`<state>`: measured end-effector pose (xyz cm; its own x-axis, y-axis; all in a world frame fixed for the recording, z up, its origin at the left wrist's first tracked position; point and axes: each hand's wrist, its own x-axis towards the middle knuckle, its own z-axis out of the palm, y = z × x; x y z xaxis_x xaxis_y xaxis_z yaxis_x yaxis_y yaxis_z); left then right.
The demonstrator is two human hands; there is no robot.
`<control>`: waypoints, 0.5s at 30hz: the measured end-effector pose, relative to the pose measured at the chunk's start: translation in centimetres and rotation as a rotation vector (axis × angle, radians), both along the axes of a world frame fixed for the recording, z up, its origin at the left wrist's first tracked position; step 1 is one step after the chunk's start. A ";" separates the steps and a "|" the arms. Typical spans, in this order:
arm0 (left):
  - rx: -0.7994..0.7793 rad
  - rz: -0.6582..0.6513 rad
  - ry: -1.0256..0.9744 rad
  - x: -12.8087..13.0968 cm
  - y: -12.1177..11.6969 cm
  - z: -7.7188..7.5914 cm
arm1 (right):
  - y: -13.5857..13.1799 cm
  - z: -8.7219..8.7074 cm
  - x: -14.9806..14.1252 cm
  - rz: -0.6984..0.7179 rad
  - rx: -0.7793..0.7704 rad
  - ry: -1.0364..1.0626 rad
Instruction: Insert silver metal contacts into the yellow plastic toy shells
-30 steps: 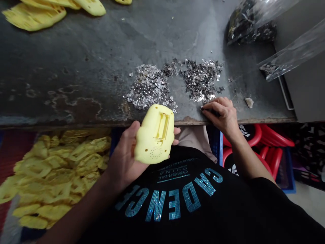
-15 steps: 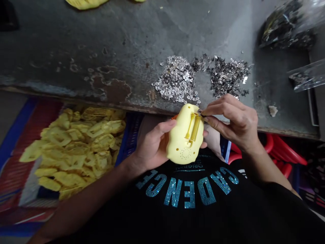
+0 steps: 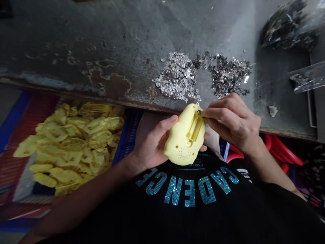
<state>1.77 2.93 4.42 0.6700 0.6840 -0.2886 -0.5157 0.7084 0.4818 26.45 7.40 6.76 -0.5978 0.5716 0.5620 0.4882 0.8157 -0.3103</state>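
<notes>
My left hand (image 3: 151, 144) is closed round a pale yellow plastic toy shell (image 3: 175, 144), its back facing up. That back has a long battery compartment (image 3: 195, 128), screw holes and a ring of small speaker holes. The fingers of my right hand (image 3: 233, 122) are pinched at the compartment's far end, on a small metal battery contact (image 3: 199, 112); the fingertips partly hide it. Just beyond the shell, on the grey metal table (image 3: 142, 44), lie a pile of flat silver contacts (image 3: 175, 79) and a darker pile of small metal pieces (image 3: 228, 76).
At lower left a blue and red crate (image 3: 16, 118) holds many yellow plastic shells (image 3: 76, 145). Clear bags of dark metal parts (image 3: 289, 28) lie at upper right. A whitish lump (image 3: 273, 110) sits near the table edge. Red plastic (image 3: 284, 149) shows below it.
The metal contact has moved from the shell's upper right edge into the far end of the battery compartment, with my right fingers following it. The shell has tilted slightly in my left hand.
</notes>
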 end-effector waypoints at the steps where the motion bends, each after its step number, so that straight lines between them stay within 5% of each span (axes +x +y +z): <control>1: -0.001 0.012 0.007 0.1 -0.1 0.0 | -0.1 -0.1 0.1 -0.003 0.009 -0.007; 7: 0.004 0.022 0.008 0.4 -0.2 0.0 | -0.4 -0.7 0.3 -0.008 0.077 -0.022; 15: -0.007 0.019 0.014 0.3 -0.3 0.3 | -1.0 -0.7 0.0 -0.047 -0.016 0.079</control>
